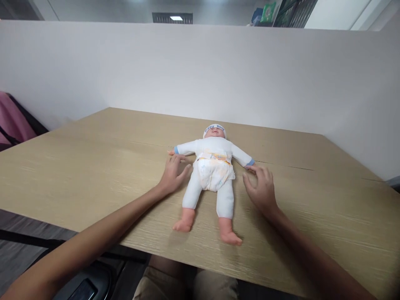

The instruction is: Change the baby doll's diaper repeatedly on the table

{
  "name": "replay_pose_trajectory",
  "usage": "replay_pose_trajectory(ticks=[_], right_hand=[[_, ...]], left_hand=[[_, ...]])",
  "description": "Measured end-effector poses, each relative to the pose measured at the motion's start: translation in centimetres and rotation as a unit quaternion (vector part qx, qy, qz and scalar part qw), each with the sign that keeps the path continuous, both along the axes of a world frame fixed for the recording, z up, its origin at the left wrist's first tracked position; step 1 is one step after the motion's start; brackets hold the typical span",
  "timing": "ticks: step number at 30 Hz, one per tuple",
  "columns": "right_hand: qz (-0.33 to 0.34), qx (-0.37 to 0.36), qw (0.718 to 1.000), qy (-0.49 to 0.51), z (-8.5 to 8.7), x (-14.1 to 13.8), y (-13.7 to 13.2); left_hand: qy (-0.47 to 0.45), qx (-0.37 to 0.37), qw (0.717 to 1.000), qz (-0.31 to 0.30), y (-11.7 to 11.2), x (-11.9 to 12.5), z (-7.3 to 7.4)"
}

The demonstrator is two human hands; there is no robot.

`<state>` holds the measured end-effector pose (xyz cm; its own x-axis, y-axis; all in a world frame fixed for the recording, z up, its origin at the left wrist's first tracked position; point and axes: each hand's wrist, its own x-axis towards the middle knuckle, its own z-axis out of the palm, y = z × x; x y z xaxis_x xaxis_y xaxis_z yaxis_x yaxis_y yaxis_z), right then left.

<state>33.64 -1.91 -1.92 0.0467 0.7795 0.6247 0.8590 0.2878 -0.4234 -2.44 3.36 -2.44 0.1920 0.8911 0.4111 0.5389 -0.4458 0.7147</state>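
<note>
A baby doll (214,146) lies on its back on the wooden table (93,166), head away from me and arms spread wide. It has a white suit with blue cuffs and a white cap with lettering. A white diaper (215,173) with an orange printed waistband is around its hips, over the suit. My left hand (174,174) rests beside the doll's hip, below its arm, fingers apart and holding nothing. On the other side, my right hand (261,187) is near the doll's hand, thumb and fingers apart, with nothing seen in it.
A pale wall (200,71) stands behind the table, with a window strip above it. A green pack (268,12) shows through there. Something pink (14,118) is at the far left. My knees are under the table's front edge, and a dark phone-like object (83,289) lies below.
</note>
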Motion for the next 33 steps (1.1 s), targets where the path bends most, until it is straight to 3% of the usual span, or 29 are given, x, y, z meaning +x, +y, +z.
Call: replay_pose_trajectory(ticks=[3, 7, 13, 17, 22, 26, 30, 33], right_hand=[[-0.033, 0.001, 0.996, -0.077, -0.6, 0.1, 4.6], [-0.062, -0.021, 0.989, -0.131, -0.8, -0.8, 8.1], [-0.122, -0.042, 0.980, -0.154, -1.1, -0.7, 8.8], [-0.108, -0.071, 0.982, -0.135, -0.9, -0.4, 8.9], [-0.089, -0.095, 0.989, -0.071, -0.5, -1.3, 8.9], [-0.100, -0.143, 0.984, 0.024, 0.4, -2.5, 8.1], [-0.061, -0.164, 0.980, 0.099, 2.1, -2.6, 5.7], [0.002, -0.146, 0.980, 0.133, 3.8, -2.0, 2.5]], left_hand=[[0.119, 0.074, 0.988, 0.064, 4.5, 0.9, 0.0], [0.187, 0.058, 0.975, 0.104, 8.8, 2.0, -0.2], [0.220, 0.048, 0.969, 0.102, 10.6, 1.6, -1.0], [0.230, 0.049, 0.963, 0.131, 10.5, 1.6, -1.0], [0.237, 0.042, 0.959, 0.148, 10.0, 2.4, -0.4], [0.172, 0.003, 0.977, 0.129, 8.4, 3.6, 1.1], [0.071, -0.056, 0.989, 0.118, 4.0, 3.8, 4.4], [0.015, -0.071, 0.990, 0.120, -1.8, 2.9, 7.1]])
